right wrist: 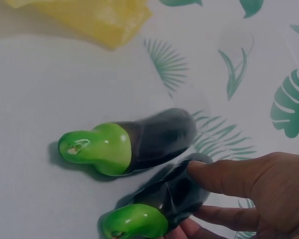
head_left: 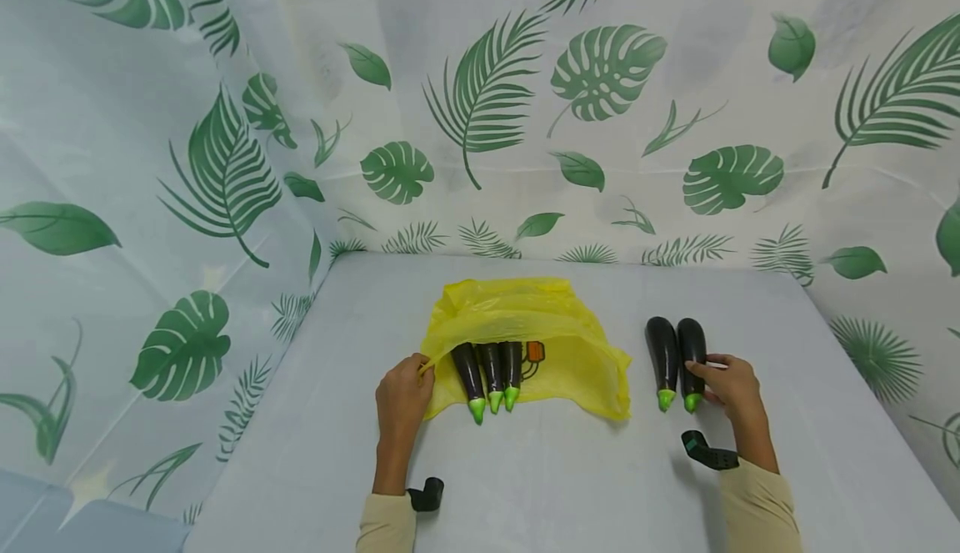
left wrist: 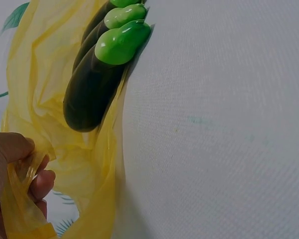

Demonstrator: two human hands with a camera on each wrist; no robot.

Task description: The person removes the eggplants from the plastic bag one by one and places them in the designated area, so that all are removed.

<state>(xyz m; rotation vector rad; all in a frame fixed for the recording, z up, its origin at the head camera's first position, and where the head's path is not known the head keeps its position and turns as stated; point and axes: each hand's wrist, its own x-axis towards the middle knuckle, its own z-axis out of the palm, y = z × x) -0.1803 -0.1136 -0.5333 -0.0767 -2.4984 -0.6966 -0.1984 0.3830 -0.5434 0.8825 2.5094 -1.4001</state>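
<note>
A yellow plastic bag (head_left: 577, 369) lies with its mouth toward me, and my left hand (head_left: 405, 394) pinches the left edge of that mouth. Three dark eggplants (head_left: 491, 369) with green stem ends lie side by side in the opening, stems pointing outward. To the right of the bag are two more: one eggplant (head_left: 663, 361) rests untouched on the table, and beside it my right hand (head_left: 731, 386) grips the other eggplant (right wrist: 172, 196), thumb on top and fingers underneath. The left wrist view shows the bag film (left wrist: 27, 174) bunched between thumb and fingers.
A white table (head_left: 555, 486) carries everything. Behind it and at the left hangs a white sheet (head_left: 510, 194) printed with green leaves. Black devices are strapped at both wrists, the right one (head_left: 708, 451) just in front of the eggplants.
</note>
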